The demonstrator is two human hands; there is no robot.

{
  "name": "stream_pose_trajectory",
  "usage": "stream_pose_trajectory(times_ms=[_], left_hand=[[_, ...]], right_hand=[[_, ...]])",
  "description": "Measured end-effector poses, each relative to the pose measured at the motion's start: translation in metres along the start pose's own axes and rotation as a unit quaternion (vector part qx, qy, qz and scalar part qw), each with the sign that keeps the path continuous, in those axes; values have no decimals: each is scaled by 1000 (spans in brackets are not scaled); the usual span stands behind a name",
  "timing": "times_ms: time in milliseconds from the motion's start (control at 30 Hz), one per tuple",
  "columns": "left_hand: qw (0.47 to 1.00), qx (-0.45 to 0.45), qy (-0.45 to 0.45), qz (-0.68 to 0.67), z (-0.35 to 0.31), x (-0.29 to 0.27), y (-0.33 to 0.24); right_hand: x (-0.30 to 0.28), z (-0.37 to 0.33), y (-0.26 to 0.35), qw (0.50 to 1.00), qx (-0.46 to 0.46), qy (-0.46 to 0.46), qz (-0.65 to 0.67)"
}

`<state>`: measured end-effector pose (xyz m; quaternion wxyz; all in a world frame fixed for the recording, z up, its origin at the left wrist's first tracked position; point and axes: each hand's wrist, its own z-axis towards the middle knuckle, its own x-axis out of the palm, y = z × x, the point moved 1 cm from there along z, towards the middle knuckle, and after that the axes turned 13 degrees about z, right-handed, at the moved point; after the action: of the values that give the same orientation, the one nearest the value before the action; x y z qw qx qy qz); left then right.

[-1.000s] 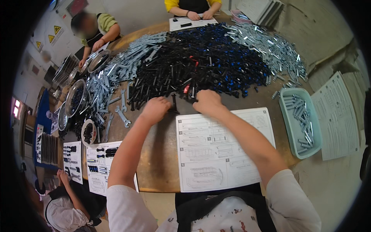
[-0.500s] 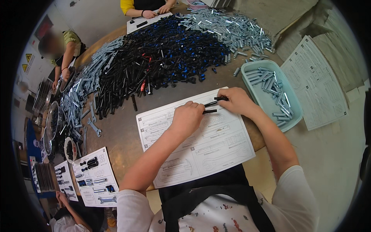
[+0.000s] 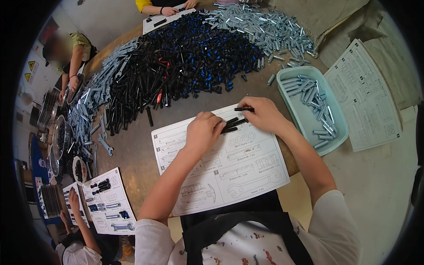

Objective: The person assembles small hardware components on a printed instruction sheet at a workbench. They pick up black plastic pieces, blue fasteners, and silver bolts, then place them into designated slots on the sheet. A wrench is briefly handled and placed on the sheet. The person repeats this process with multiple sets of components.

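Sheet of white printed rectangular paper

My left hand, nearer, touches slim black metal bolts on it at three o'clock, long axes toward two; whether gripped, I can't tell. My right hand pinches another black bolt.

center: left hand covers left ends of dark rods, grip unclear. right hand hides 1 end of another black rod, plus top right corner of printed sheet. upper left: seated person, face blurred. top edge: yellow-sleeved person, head cut off. bottom left: co-worker cropped.
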<state>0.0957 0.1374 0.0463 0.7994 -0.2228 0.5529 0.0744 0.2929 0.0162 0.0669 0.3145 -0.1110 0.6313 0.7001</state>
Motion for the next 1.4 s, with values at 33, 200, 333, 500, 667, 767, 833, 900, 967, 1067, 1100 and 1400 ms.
stream_pose_trajectory(times_ms=[33,200,333,500,667,767,833,900,967,1067,1100,1400], left_hand=[[1000,-8,-5,10,-4,-3,0],[996,-77,42,-20,-20,-13,-9],[996,-75,17,-49,-20,2,-9],[995,-75,17,-64,-15,3,-11],[995,-73,16,-71,-11,5,-13],[994,-70,14,-78,-10,4,-13],[995,-59,7,-85,-11,5,-13],[992,-73,13,-106,-10,0,-12],[990,-79,22,-118,-14,1,-9],[989,-80,23,-124,-15,7,-7],[989,-80,21,-119,-15,8,-8],[990,-58,24,-124,-14,4,-5]], right_hand=[[6,4,-1,1000,-25,-2,-13],[33,12,-1,995,-66,32,-67],[39,2,3,994,-72,32,-78],[26,-37,5,992,32,-19,-117],[53,-56,10,988,29,29,-152],[51,-53,8,991,23,22,-129],[42,-49,2,995,37,8,-92],[34,-44,-7,998,3,-32,-47],[28,-37,-6,1000,4,-21,-16],[27,-32,-12,999,-9,-25,-16],[27,-32,-14,999,-14,-26,-14],[21,-29,-7,1000,-10,-17,14]])
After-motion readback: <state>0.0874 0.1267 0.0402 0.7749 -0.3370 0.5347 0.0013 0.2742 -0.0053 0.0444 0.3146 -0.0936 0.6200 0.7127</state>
